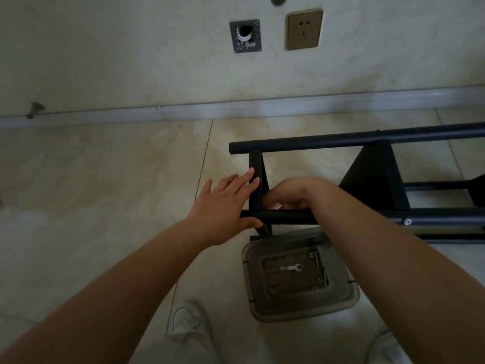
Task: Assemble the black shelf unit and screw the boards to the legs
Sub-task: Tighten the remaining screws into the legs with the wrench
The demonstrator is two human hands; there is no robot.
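Observation:
The black shelf unit (367, 143) lies on its side on the tiled floor, its tube legs running to the right. My left hand (225, 206) rests flat with straight fingers against the end board (256, 164), thumb under the near leg (286, 216). My right hand (291, 193) is curled just behind that near leg beside the end board; what its fingers pinch is hidden. A second board (372, 174) stands between the legs farther right. A screw head (407, 221) shows on the near leg.
A clear plastic tray (299, 306) sits on the floor below the near leg, holding a small flat wrench (290, 267) and a few screws. The wall with a socket (304, 28) and skirting board is close behind. My white shoes (189, 319) are at the bottom.

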